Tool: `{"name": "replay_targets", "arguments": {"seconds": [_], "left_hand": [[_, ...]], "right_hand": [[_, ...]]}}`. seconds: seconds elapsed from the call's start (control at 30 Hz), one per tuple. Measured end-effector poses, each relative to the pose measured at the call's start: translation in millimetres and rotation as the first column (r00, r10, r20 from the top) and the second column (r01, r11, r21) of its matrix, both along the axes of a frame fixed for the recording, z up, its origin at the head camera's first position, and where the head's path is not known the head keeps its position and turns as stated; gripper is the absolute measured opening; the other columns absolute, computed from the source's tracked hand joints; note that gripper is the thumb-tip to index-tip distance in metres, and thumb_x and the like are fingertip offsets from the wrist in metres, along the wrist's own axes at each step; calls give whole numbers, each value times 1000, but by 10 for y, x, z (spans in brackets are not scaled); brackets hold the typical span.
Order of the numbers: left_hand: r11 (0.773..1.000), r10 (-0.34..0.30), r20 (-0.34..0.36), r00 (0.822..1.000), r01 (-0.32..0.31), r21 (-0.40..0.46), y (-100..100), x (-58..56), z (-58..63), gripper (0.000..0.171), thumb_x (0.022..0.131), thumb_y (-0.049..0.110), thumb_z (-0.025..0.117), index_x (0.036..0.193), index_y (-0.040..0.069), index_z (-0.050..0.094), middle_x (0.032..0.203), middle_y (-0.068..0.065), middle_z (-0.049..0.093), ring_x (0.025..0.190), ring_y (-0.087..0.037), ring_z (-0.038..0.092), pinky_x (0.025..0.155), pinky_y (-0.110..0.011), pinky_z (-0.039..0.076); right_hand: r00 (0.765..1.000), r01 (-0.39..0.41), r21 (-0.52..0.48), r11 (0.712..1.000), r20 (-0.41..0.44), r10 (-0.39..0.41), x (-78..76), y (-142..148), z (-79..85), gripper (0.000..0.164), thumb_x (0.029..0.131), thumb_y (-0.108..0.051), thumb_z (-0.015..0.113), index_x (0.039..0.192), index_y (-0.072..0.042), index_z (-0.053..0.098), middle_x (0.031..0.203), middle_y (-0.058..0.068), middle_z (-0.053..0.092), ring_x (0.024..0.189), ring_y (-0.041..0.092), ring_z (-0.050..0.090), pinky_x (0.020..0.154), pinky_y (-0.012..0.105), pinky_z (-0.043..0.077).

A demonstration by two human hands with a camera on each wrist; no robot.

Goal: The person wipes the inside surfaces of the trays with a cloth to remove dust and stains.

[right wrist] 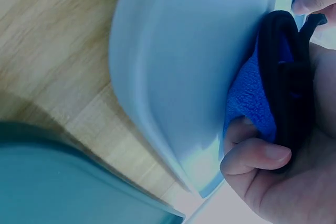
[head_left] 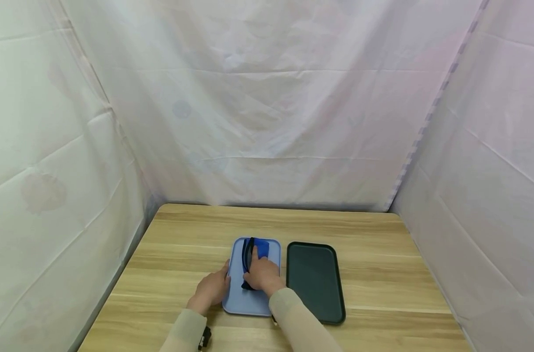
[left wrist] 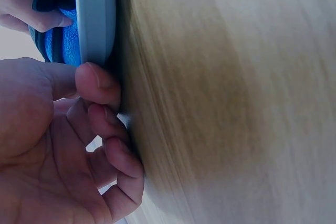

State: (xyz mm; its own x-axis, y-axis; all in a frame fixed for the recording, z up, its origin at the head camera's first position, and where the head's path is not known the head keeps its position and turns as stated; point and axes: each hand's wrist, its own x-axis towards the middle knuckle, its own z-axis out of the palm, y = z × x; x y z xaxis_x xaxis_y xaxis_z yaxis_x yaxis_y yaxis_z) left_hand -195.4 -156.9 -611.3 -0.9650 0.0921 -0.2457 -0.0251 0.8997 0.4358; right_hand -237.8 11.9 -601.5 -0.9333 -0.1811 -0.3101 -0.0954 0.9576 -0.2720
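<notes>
Blue cloth (head_left: 263,247) lies on blue tray (head_left: 245,304), green tray (head_left: 316,281) alongside.

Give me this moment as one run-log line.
left hand: touches light-blue tray edge | right hand: grips blue cloth on tray | dark green tray: beside light-blue tray

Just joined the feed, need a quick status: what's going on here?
A person is handling a blue cloth item with black trim: the right hand grips it over the light blue tray. The left hand touches that tray's left edge. A dark green tray lies apart to the right; neither hand is on it.
</notes>
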Motion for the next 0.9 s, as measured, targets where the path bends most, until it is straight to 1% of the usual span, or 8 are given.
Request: {"name": "replay_targets", "arguments": {"seconds": [0.3,0.37,0.47,0.6,0.77,0.9], "left_hand": [[1000,4,-4,1000,-4,5,-3,14,-18,56,106,20,53,158,2,40,127,-28,69,103,-39,72,87,-56,56],[1000,6,-5,1000,-6,4,-2,16,-23,56,106,21,54,158,3,40,126,-28,70,100,-37,72,85,-56,56],[1000,3,-13,1000,-3,8,-2,17,-35,56,106,20,54,157,2,41,122,-27,71,90,-32,71,80,-53,57],[1000,0,-18,1000,0,9,-4,16,-42,56,106,19,55,157,2,42,115,-26,73,76,-24,64,72,-47,54],[1000,-11,-21,1000,11,5,-5,16,-21,56,106,19,55,157,1,41,115,-26,73,76,-23,64,70,-46,54],[1000,-12,-15,1000,12,3,-5,15,-21,56,106,20,54,157,2,41,116,-25,73,77,-24,65,71,-47,54]], "right_hand": [[1000,3,-30,1000,-11,-4,22,-65,-1,93,94,-47,71,164,-7,26,131,24,67,96,31,70,81,47,58],[1000,3,-27,1000,-15,-4,24,-75,0,93,94,-48,71,164,-7,26,130,24,67,96,30,70,81,46,58],[1000,2,-33,999,-16,-3,27,-88,-2,93,94,-48,71,164,-6,25,128,24,67,90,29,69,77,46,57],[1000,-1,-52,999,-13,0,25,-112,-15,94,95,-47,71,165,-6,24,125,24,68,82,27,67,72,44,56],[1000,5,-55,998,-12,-5,22,-152,-34,94,95,-47,70,165,-6,23,124,24,68,80,27,66,72,44,56],[1000,11,-47,999,-19,-12,28,-192,-56,94,95,-49,68,165,-5,22,126,24,67,78,27,65,72,44,56]]}}
